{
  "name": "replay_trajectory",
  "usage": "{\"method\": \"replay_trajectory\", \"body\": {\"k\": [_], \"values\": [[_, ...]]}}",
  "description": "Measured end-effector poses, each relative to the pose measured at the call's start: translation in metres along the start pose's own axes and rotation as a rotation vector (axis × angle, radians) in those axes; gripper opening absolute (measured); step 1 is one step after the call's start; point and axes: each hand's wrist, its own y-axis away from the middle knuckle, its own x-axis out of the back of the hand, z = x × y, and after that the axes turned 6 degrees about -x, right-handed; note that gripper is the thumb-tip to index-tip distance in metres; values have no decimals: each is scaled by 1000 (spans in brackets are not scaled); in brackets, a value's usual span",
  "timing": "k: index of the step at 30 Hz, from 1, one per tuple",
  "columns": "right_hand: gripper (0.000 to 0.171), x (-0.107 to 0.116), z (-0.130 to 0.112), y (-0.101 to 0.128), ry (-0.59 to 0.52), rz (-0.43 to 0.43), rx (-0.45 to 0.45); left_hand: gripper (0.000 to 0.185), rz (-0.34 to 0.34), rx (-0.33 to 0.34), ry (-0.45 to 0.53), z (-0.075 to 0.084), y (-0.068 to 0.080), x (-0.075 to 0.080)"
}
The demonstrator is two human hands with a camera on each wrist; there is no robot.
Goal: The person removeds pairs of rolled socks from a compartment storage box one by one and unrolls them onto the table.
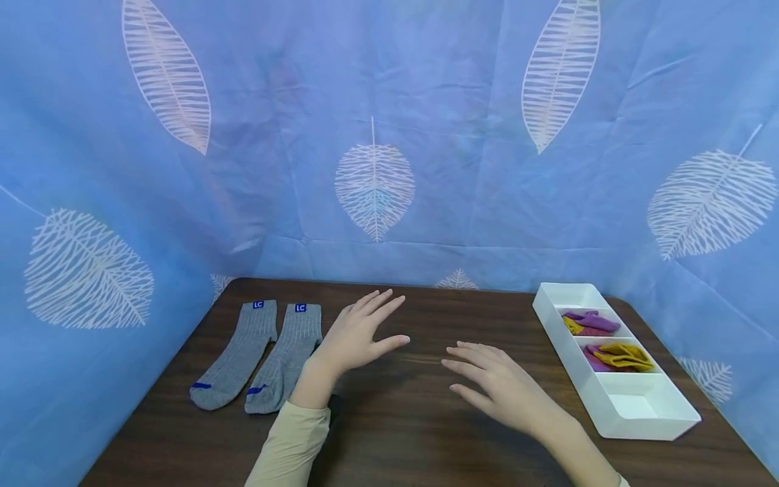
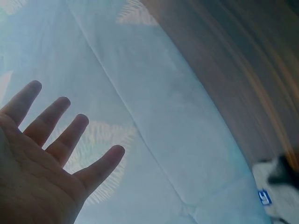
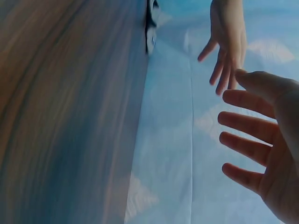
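Two grey ribbed socks lie side by side on the left of the table: the outer sock (image 1: 234,362) and the inner sock (image 1: 286,365), each with a blue label at the cuff and a blue mark near the toe. My left hand (image 1: 359,333) is held above the table, fingers spread, its forearm hiding part of the inner sock. Across from it my right hand (image 1: 496,385) hovers with straight fingers, holding nothing. In the left wrist view the left hand (image 2: 46,163) is empty against the cloth. The right wrist view shows the right hand (image 3: 261,135) empty too.
A white box (image 1: 578,385) with three compartments stands at the right. Purple and mustard folded fabric (image 1: 621,356) lies in its middle compartment, similar fabric (image 1: 590,322) in the far one. A blue leaf-print cloth (image 1: 450,189) hangs around the dark wooden table (image 1: 420,433).
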Motion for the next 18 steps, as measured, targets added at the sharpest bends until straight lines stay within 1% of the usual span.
{"method": "replay_trajectory", "body": {"k": [3,8,11,12,14,15,16,18], "values": [[39,6,13,12,23,69,12,73,-3,-11,12,10,-7,-3],[33,17,31,31,60,152,7,71,8,-45,53,25,-19,-5],[37,22,41,42,84,199,-8,69,7,-60,78,36,-27,-7],[42,24,44,46,89,215,-12,68,5,-64,85,40,-29,-8],[52,27,50,54,103,228,-32,67,4,-76,94,47,-35,-10],[54,29,52,58,113,230,-43,67,1,-84,98,51,-39,-11],[54,30,55,62,124,229,-53,67,-3,-94,99,54,-42,-12],[43,31,60,69,142,223,-77,66,-6,-124,99,61,-50,-16]]}}
